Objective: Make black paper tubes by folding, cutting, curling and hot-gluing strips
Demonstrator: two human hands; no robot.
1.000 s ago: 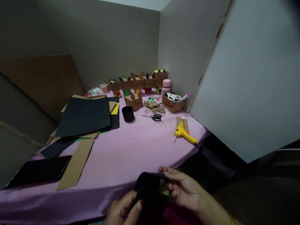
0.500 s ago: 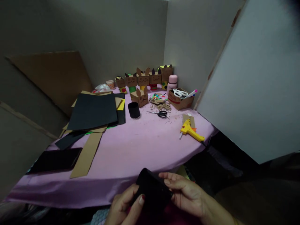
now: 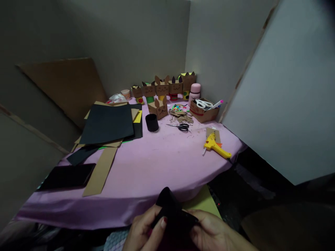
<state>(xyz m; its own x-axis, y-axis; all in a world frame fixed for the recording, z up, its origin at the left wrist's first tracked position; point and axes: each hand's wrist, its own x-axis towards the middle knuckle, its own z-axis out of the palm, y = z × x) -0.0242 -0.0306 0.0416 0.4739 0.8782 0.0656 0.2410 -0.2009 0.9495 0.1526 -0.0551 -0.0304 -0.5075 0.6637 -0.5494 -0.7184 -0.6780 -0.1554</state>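
A black piece of paper or card, bent into a curve, is held in front of the table's near edge. My left hand grips its left side, thumb in front. On its right side my right hand is closed, its fingertips partly hidden behind the dark material. Farther off, a black tube stands upright on the pink cloth beside a cardboard box with ears and a drawn face. Black-handled scissors lie to the right of the tube.
A yellow glue gun lies at the right, below a box of scissors and pens. Black sheets, a cardboard strip and a dark flat device are at the left. Several cardboard faces and a pink bottle stand behind.
My right hand's fingers have closed in lower on the black piece, whose right side now tilts differently. The view has shifted slightly, and more of a yellow-green sheet shows below the table edge.
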